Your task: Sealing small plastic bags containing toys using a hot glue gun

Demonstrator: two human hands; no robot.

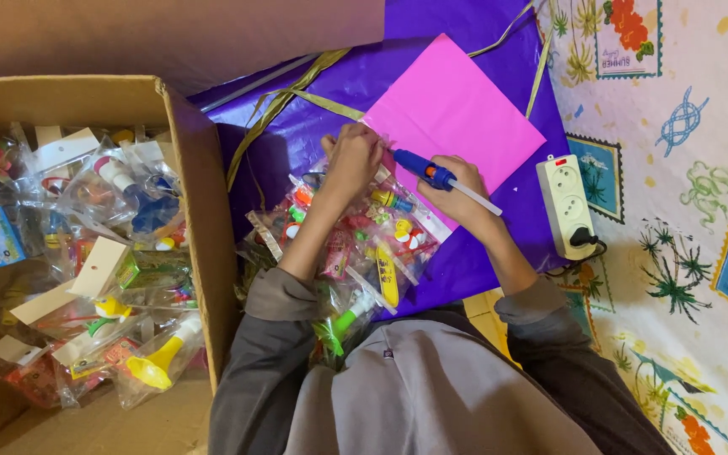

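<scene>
My right hand grips a blue glue gun with a white glue stick poking out its back end; the nozzle points left toward the near corner of a pink paper sheet. My left hand presses its closed fingertips onto the top edge of a clear plastic toy packet right at that corner. Several more clear packets of small colourful toys are heaped between my forearms, on purple wrapping paper.
A cardboard box full of bagged toys stands at the left. A white power strip with a black plug lies to the right on a patterned cloth. Gold ribbon trails across the purple paper.
</scene>
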